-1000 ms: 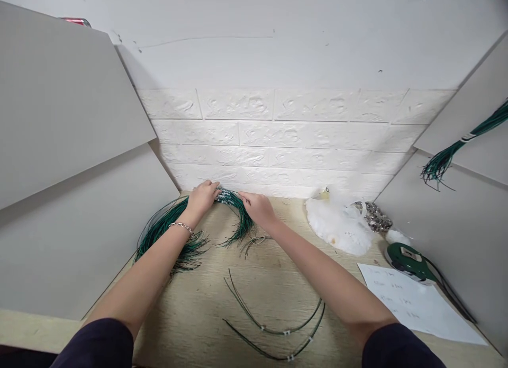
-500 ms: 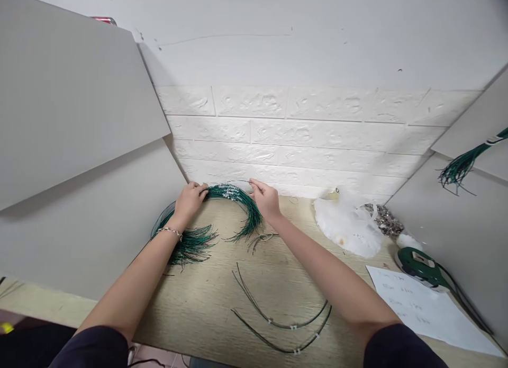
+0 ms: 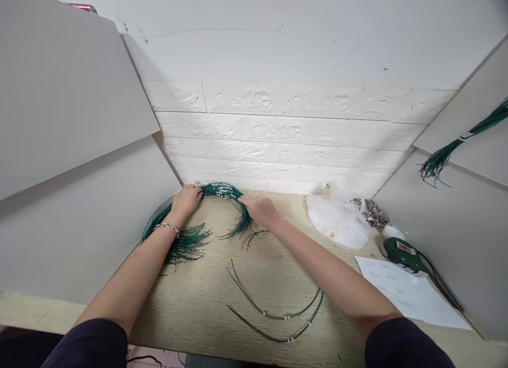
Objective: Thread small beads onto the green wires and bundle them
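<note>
A curved bundle of thin green wires [image 3: 210,190] lies at the back of the table, close to the brick-patterned wall. Small white pieces [image 3: 226,190] sit in rows across the top of its bend. My left hand [image 3: 187,199] is closed around the bundle left of these pieces. Fingers pinched, my right hand [image 3: 260,210] grips wires at the right side of the bend, where the strands turn down toward me. The other end of the bundle fans out in loose wire tips [image 3: 192,241] beside my left wrist. My right fingertips are partly hidden.
Separate curved wires [image 3: 273,316] with white pieces lie in front. Short wire ends [image 3: 254,234] lie by my right hand. To the right are a white plastic bag [image 3: 337,220], small metal parts [image 3: 375,213], a green tape measure [image 3: 404,256] and a written sheet [image 3: 413,291]. Another wire bundle [image 3: 448,151] hangs at right.
My right hand has moved left and down onto the bundle. Earlier it pinched a thin wire lifted above the bend. My left hand keeps its hold. The whole view has shifted slightly.
</note>
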Available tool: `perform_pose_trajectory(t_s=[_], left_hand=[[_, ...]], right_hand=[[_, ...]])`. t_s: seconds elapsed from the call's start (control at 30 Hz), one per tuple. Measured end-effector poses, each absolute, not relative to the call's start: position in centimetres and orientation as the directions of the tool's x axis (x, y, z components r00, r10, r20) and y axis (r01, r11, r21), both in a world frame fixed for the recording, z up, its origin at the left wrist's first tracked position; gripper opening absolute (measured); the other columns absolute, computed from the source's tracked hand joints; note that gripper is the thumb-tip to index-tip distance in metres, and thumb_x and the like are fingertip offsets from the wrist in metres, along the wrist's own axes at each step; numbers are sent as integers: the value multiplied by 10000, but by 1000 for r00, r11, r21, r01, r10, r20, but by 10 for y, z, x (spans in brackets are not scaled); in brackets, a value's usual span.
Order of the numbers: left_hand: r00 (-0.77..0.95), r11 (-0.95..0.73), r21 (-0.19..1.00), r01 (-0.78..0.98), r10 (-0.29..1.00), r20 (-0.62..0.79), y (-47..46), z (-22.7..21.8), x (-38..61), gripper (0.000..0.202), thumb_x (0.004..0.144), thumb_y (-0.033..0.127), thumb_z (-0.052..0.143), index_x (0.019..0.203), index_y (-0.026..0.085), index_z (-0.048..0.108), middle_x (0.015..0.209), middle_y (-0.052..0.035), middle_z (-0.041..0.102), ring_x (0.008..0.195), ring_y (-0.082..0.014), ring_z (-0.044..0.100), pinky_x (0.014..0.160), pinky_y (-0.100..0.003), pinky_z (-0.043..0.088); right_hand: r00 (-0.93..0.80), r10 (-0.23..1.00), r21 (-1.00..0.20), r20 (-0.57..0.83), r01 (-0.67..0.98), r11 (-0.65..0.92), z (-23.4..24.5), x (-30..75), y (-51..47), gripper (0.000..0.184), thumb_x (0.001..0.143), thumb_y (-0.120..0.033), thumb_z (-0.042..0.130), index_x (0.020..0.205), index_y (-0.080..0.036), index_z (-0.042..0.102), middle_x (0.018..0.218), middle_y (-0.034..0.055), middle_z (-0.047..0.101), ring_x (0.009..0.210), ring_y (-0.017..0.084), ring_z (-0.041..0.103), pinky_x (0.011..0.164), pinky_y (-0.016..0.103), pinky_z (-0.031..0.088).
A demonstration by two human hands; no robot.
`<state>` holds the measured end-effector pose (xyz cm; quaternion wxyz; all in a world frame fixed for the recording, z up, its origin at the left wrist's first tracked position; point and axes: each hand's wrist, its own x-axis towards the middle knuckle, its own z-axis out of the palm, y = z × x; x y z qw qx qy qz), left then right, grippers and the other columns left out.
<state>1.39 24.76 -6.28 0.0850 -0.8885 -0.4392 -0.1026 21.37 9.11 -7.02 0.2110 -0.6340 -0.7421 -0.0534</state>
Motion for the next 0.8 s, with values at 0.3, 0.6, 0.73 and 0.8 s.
perform_pose_trajectory(t_s=[0.3, 0.6, 0.73, 0.8], left_hand=[[661, -771, 185, 609, 623, 419, 174, -41, 53, 374, 831, 260, 338, 1121, 137, 539, 1069, -110, 582, 1004, -223, 515, 889, -325, 381], [958, -823, 494, 280, 209, -194, 48, -45, 109, 296, 697, 451, 548, 761, 180, 648, 700, -26, 637, 617, -150, 549, 553, -239, 380], [887, -891, 360, 275, 90, -453, 5, -40, 101, 328, 534, 488, 663, 652, 182, 660, 594, -37, 603, 545, -176, 514, 508, -268, 350], [889, -920, 291, 261, 112, -443, -9, -37, 98, 258, 548, 418, 676, 619, 170, 661, 583, -51, 593, 544, -183, 509, 516, -279, 345]], right_hand=[[-75, 926, -144, 369, 980, 136, -61, 249, 35, 454, 816, -49, 313, 1221, -172, 475, 1237, 50, 517, 1098, 173, 499, 935, 349, 363], [289, 944, -572, 160, 807, -150, -75, 283, -43, 275, 828, -260, 425, 963, -170, 648, 1041, 67, 633, 937, 173, 581, 821, 276, 419], [297, 943, -576, 153, 802, -159, -74, 283, -49, 249, 824, -259, 428, 867, -181, 661, 971, 59, 649, 864, 168, 583, 754, 261, 406], [293, 943, -569, 155, 807, -157, -74, 283, -49, 239, 821, -248, 429, 821, -175, 657, 908, 63, 654, 826, 168, 576, 726, 256, 394]])
